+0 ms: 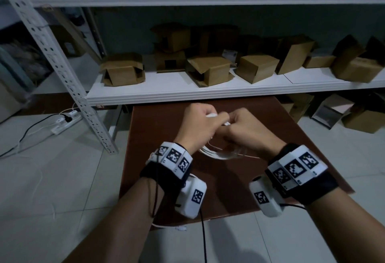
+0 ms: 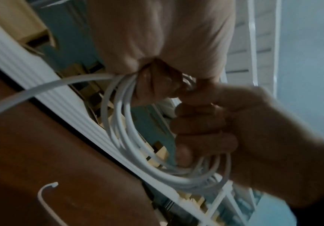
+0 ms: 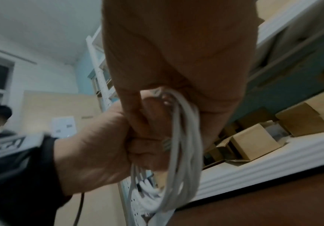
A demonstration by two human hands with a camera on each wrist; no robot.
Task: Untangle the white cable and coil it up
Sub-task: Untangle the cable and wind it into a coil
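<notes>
The white cable (image 1: 218, 154) is wound into a coil of several loops that hangs between my two hands above the brown table (image 1: 166, 129). My left hand (image 1: 198, 121) pinches the top of the coil (image 2: 126, 130) with curled fingers. My right hand (image 1: 248, 129) grips the same bundle, its fingers wrapped round the loops (image 3: 180, 152). One loose strand (image 2: 41, 90) leaves the coil toward the left. The cable's free end (image 2: 46, 197) lies on the table, near its front edge (image 1: 179, 228). In the right wrist view, my left hand (image 3: 99, 145) is clenched on the loops.
A white shelf (image 1: 208, 89) with several cardboard boxes (image 1: 210, 71) stands just behind the table. A perforated metal upright (image 1: 62, 64) leans at the left. A white power strip (image 1: 66, 123) with plugged leads lies on the tiled floor to the left. More boxes (image 1: 364, 119) sit at the right.
</notes>
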